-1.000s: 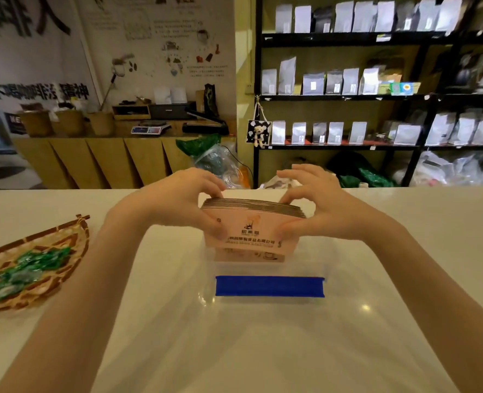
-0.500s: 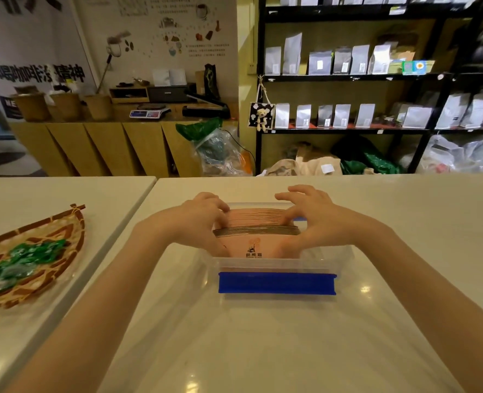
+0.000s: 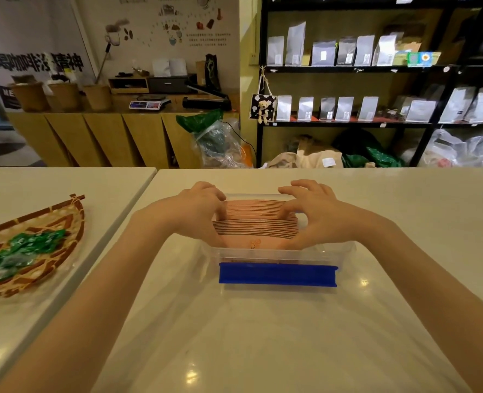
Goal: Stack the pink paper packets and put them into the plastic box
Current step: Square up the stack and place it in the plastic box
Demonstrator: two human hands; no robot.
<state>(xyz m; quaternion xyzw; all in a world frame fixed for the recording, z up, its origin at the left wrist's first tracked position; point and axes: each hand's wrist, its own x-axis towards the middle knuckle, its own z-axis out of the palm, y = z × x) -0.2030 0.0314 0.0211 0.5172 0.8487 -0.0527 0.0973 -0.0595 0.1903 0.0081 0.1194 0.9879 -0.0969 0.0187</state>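
Note:
A thick stack of pink paper packets (image 3: 255, 222) stands on edge inside a clear plastic box (image 3: 280, 255) with a blue clip on its near wall. My left hand (image 3: 199, 212) grips the stack's left end, thumb down in front. My right hand (image 3: 312, 215) holds the right end, its fingers spread over the packets' top edges. The lower part of the stack is hidden behind the box wall.
A woven bamboo tray (image 3: 30, 245) with green wrapped sweets lies on the neighbouring table at the left, across a narrow gap (image 3: 132, 205). Black shelves with silver pouches (image 3: 348, 109) stand behind the white table (image 3: 263, 336).
Both hands have lowered the pink stack from above the box down into it. The view has shifted, so the box and hands sit lower in the frame.

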